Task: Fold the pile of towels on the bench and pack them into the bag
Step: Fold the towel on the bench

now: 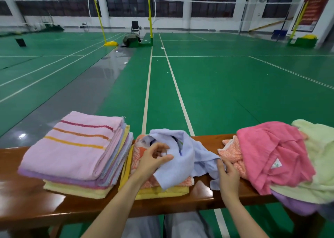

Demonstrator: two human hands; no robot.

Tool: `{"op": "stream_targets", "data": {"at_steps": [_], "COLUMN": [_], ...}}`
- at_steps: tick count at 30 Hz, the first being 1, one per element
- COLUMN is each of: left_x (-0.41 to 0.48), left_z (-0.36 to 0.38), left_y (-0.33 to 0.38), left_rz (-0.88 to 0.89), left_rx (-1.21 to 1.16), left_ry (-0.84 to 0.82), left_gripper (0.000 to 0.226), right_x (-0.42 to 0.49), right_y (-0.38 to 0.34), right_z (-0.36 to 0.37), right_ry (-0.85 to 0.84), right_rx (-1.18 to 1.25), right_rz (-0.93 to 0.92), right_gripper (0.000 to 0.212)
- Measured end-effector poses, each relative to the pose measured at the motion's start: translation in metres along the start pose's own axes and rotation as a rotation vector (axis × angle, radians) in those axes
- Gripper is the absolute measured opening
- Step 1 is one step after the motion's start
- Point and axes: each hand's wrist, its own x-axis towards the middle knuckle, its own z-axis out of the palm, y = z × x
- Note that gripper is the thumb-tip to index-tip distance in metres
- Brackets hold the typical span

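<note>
Court floor (216,93): green surface with white lines, extending beyond the far edge of the bench; a grey strip runs away from the bench's left part.
Bench (54,207): glossy brown wood, spanning the view from left to right; it carries all the towels.
Unfolded pile (274,158): right end of the bench. A pink towel lies on top, with a pale green towel (318,156) to its right, a purple towel (296,207) beneath and a fluffy orange towel (231,154) at the left side. The pile overhangs the bench's near edge.
Folded stack (72,147): left part of the bench, several layers, with a pink striped towel on top and a yellow one at the bottom.
Middle stack: centre of the bench, just beside the folded stack. An orange patterned towel (139,152) lies on a yellow towel (162,192).
Light blue towel (188,152): crumpled over the middle stack, hiding most of it; its tail reaches towards the unfolded pile.
Grey trousers (180,227): below the bench's near edge.
Left hand (153,161): over the middle stack, fingers curled, pinching a fold of the light blue towel.
Right hand (227,176): between the middle stack and the unfolded pile, gripping the tail of the light blue towel.
Net posts (98,18): yellow, well beyond the bench.
Chair (135,27): dark, between the posts, far from the bench.
</note>
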Motion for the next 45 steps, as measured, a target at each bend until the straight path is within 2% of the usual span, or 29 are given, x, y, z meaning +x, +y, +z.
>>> {"op": "stream_targets", "data": {"at_steps": [2,4,7,10,11,12,14,16,19,23,26,28,32,36,37,39,42,45], "left_x": [-0.005,-0.009,-0.010,-0.009,-0.006,-0.005,0.001,0.009,0.021,0.037,0.042,0.041,0.030,0.022,0.020,0.014,0.009,0.006], "left_z": [0.000,0.001,-0.003,-0.013,-0.017,-0.021,-0.026,-0.028,-0.034,-0.050,-0.061,-0.058,-0.013,0.030,0.036,0.041,0.034,0.021], "left_y": [0.002,0.001,-0.005,-0.011,-0.016,-0.016,-0.008,0.014,0.054,0.110,0.138,0.142,0.101,0.027,0.016,0.009,0.009,0.010], "left_rz": [-0.012,-0.044,-0.080,-0.237,-0.273,-0.267,-0.190,-0.076,0.058,0.179,0.261,0.311,0.244,0.167,0.187,0.225,0.242,0.220], "left_rx": [0.018,0.059,-0.015,-0.486,-0.629,-0.674,-0.524,-0.236,-0.056,-0.109,-0.175,-0.141,0.258,0.636,0.698,0.760,0.725,0.606], "left_ry": [-0.136,-0.258,-0.276,-0.126,-0.018,0.108,0.360,0.500,0.553,0.563,0.508,0.434,0.164,-0.247,-0.285,-0.258,-0.298,-0.348], "left_gripper": [0.053,0.048,0.034,0.048,0.050,0.048,0.024,0.004,0.009,0.005,0.009,0.014,0.011,0.018,0.019,0.020,0.028,0.050], "right_x": [0.003,0.003,0.003,0.003,0.003,0.002,0.002,0.002,0.002,0.003,0.001,0.001,0.002,0.001,0.002,0.008,0.024,0.042], "right_y": [0.003,0.004,0.002,0.000,0.000,0.000,-0.003,-0.005,-0.004,0.001,0.003,0.003,0.004,0.002,0.000,-0.006,-0.015,-0.037], "right_z": [0.000,0.000,-0.001,-0.003,-0.003,-0.003,-0.002,-0.003,-0.005,-0.007,-0.006,-0.007,-0.006,-0.010,-0.011,-0.015,-0.019,-0.011], "right_ry": [0.023,0.044,0.058,0.062,0.064,0.061,0.045,0.012,-0.038,-0.038,0.001,0.015,0.058,0.110,0.136,0.213,0.222,0.255], "right_rx": [0.015,0.029,0.076,0.123,0.131,0.135,0.139,0.145,0.160,0.217,0.179,0.185,0.208,0.245,0.252,0.374,0.465,0.507], "right_rz": [0.012,0.031,0.053,0.069,0.070,0.072,0.069,0.062,0.056,0.034,0.010,0.008,0.001,0.022,0.012,0.082,0.209,0.195], "right_gripper": [0.022,0.023,0.023,0.023,0.023,0.023,0.022,0.019,0.032,0.040,0.040,0.051,0.035,0.042,0.045,0.043,0.021,0.025]}}
